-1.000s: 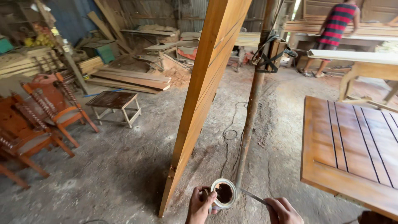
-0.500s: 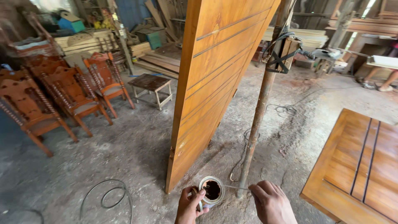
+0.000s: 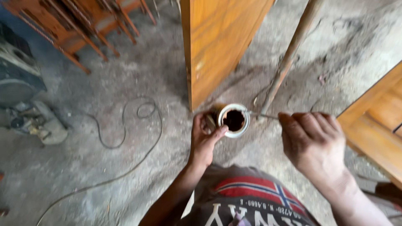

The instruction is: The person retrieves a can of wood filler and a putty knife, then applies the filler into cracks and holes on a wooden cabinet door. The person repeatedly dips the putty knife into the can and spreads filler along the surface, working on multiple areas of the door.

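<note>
Your left hand (image 3: 205, 138) grips the only package here: a small round open tin (image 3: 232, 120), pale-rimmed, with dark brown contents.

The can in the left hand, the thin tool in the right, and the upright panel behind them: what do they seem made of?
The can in the left hand looks like metal: a pale shiny rim around dark contents. The thin tool in the right hand is probably metal too, grey and narrow, though blurred. The upright panel looks like varnished wood, orange-brown with a slight gloss.
</note>
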